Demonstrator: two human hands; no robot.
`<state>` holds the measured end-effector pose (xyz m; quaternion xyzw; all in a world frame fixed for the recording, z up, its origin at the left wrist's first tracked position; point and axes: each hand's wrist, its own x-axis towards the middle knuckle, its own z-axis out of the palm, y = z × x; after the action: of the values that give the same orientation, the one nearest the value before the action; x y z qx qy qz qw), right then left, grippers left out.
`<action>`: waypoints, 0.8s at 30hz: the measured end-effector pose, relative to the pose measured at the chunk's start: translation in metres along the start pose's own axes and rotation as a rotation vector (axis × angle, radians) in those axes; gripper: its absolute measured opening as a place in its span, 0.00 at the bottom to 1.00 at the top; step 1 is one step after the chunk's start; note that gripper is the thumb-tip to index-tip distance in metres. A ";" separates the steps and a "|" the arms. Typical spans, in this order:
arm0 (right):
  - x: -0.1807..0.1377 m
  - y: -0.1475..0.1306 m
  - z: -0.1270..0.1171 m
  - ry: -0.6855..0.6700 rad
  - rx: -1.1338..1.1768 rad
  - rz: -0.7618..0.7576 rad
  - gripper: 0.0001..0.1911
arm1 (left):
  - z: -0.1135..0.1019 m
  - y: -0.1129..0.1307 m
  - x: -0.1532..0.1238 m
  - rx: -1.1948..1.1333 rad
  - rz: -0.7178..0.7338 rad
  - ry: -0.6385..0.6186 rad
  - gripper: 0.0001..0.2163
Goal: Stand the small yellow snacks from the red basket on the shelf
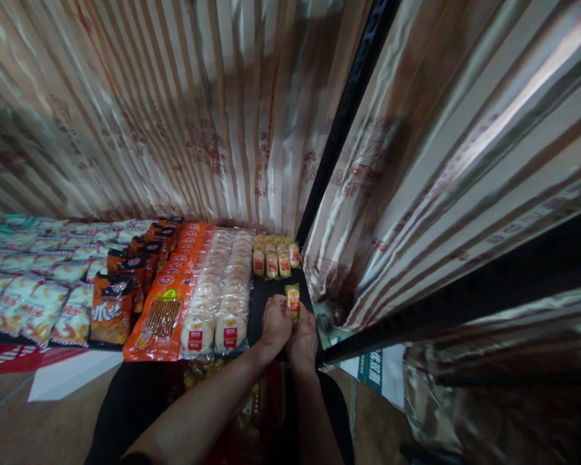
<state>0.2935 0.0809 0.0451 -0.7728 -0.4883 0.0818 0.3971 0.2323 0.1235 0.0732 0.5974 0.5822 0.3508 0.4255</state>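
Both hands meet over the right end of a black shelf (260, 301). Between them stands a small yellow snack packet (293, 298) with a red and white label. My left hand (277, 323) is closed at the packet's lower left side. From the right and below, my right hand (303, 336) grips the packet, its fingers partly hidden. Behind them, several matching yellow packets (277, 258) stand in rows at the shelf's back right corner. Just left of my left hand are clear packs of round white crackers (231, 316).
Orange bags of stick snacks (159, 310), dark orange bags (110, 310) and pale snack bags (33, 310) line the shelf leftward. A black upright post (336, 139) rises at the back right corner. Striped plastic sheeting (174, 110) hangs behind. A red bag of yellow packets (242, 413) lies below my arms.
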 end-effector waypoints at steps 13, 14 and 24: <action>0.024 0.010 0.012 0.010 0.092 0.056 0.28 | 0.005 0.016 0.013 0.044 0.001 -0.039 0.12; 0.026 0.010 0.013 0.009 0.085 0.060 0.29 | 0.006 0.017 0.015 0.040 -0.004 -0.042 0.13; 0.047 0.024 0.038 0.115 0.066 -0.052 0.28 | 0.008 0.034 0.027 0.001 -0.017 -0.051 0.14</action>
<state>0.3142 0.1342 0.0155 -0.7498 -0.4815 0.0430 0.4518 0.2553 0.1509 0.0995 0.6012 0.5765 0.3316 0.4431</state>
